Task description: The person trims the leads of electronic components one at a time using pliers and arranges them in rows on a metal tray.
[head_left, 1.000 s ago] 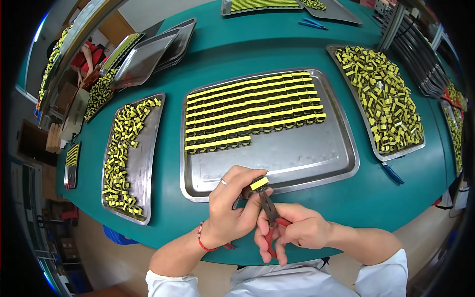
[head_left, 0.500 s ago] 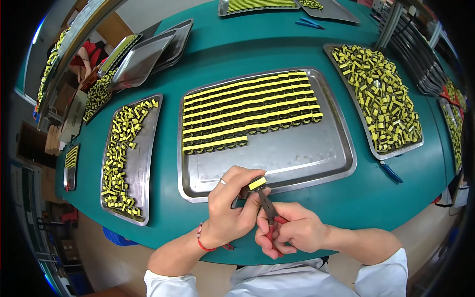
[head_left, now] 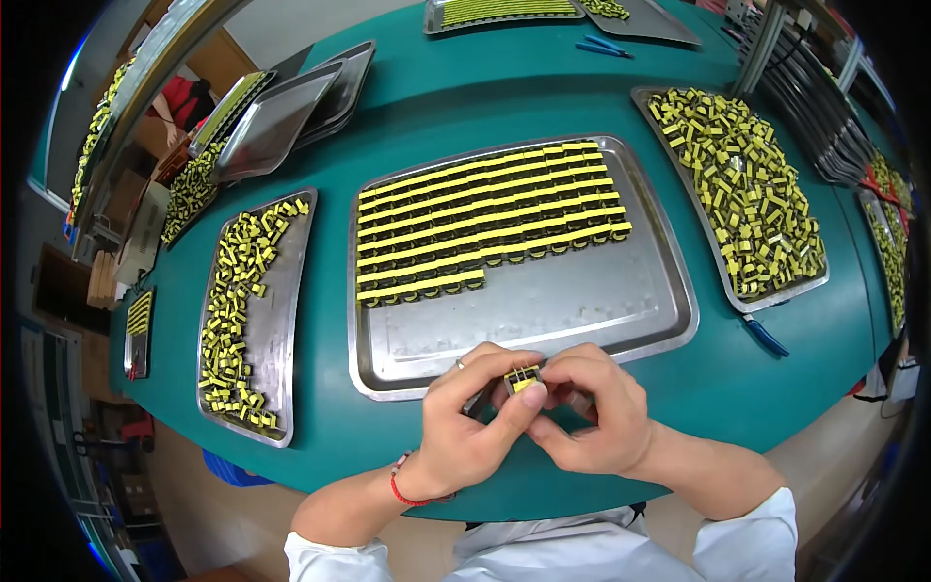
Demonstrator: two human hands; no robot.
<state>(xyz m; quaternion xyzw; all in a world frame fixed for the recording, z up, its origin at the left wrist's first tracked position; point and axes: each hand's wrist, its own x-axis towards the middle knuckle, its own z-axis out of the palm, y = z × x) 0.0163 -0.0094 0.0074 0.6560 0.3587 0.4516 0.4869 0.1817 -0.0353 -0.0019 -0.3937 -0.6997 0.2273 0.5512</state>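
Observation:
A small yellow-taped transformer (head_left: 525, 376) is pinched between the thumb and fingers of my left hand (head_left: 472, 412), with its thin metal pins showing on top. My right hand (head_left: 603, 407) is closed, its fingertips right beside the transformer. What lies inside the right hand's curled fingers is mostly hidden; the red-handled pliers cannot be made out. Both hands are just off the near edge of a large metal tray (head_left: 640, 301), where matching transformers stand in tight rows.
A tray (head_left: 276, 339) of loose transformers lies at left; a fuller tray (head_left: 713, 233) lies at right. Blue-handled pliers (head_left: 766, 337) rest below the right tray, another blue tool (head_left: 603, 47) at the back. Stacked trays (head_left: 281, 116) lean at back left, near a person's arm (head_left: 167, 121).
The transformer has been turned so its pins face up. The pliers that gripped at it are no longer visible, and my right hand has moved up beside my left.

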